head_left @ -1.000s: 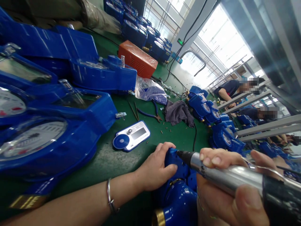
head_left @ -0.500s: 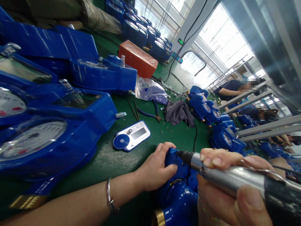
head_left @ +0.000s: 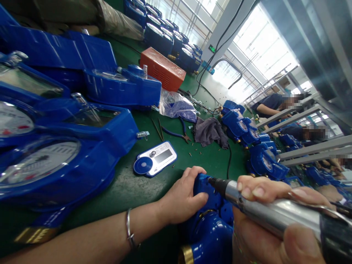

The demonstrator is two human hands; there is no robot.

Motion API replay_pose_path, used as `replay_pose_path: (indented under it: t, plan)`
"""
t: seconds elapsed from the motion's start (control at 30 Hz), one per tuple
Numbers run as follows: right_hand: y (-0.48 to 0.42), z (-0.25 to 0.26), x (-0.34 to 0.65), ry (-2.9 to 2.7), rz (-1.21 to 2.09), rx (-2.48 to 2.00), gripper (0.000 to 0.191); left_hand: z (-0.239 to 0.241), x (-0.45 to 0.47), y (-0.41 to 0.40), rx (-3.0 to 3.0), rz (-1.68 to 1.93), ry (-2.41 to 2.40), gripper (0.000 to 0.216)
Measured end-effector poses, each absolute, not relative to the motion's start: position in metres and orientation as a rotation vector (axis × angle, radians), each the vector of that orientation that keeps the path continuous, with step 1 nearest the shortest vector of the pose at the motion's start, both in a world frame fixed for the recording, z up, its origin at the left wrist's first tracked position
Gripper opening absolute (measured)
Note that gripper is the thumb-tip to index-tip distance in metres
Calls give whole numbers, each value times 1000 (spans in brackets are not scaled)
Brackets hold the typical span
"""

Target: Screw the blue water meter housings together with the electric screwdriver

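In my right hand [head_left: 264, 216] is an electric screwdriver [head_left: 261, 207] with a silver body and a dark rear part. Its black tip points left and meets the top of a blue water meter [head_left: 211, 227], which lies underside up with a brass threaded end toward me. Thumb and fingers of my left hand [head_left: 184, 198] grip the far end of that meter, and a metal bangle circles the wrist. Just beyond my left hand lies a white and blue handheld device [head_left: 155, 158] with a small grey screen and a round blue disc.
Large blue meters [head_left: 55, 165] crowd the left side. Behind the device lie pliers [head_left: 176, 134], a grey cloth [head_left: 210, 132], a plastic bag [head_left: 178, 106] and an orange-red box [head_left: 163, 69]. Small brass pieces dot the green table [head_left: 203, 156]. Co-workers [head_left: 269, 104] sit at the right beyond more meters.
My right hand and the screwdriver have shifted slightly right and down, the tip still at the meter. My left hand keeps its grip, and the whole view has moved very little.
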State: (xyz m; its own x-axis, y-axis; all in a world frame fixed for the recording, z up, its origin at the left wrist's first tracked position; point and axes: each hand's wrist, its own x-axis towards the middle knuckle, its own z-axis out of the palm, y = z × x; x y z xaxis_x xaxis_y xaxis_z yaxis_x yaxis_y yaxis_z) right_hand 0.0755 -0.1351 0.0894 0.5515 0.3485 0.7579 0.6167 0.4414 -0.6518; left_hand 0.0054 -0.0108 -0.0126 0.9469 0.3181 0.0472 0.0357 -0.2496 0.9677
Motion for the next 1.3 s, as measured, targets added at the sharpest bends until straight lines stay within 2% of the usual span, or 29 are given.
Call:
replay_pose_path:
  t: [0.1,0.57,0.73,1.07,1.2,1.3]
  plan:
    - [-142,95,65,-889,-96,-1204,28,-12,5,-11,1806,270,260,47]
    - [-122,94,68,-889,-299,-993,33,-9,5,-9,1819,265,249,44]
    - [-129,98,73,-980,-189,-1160,29,-6,5,-9,1810,256,254,45]
    - [-141,115,77,-947,-89,-1261,34,-5,4,-9,1800,252,259,44]
    - [-139,116,67,-920,-93,-1246,28,-5,6,-7,1800,243,266,45]
    - [-149,105,72,-898,-304,-1098,13,-5,6,-5,1805,222,282,47]
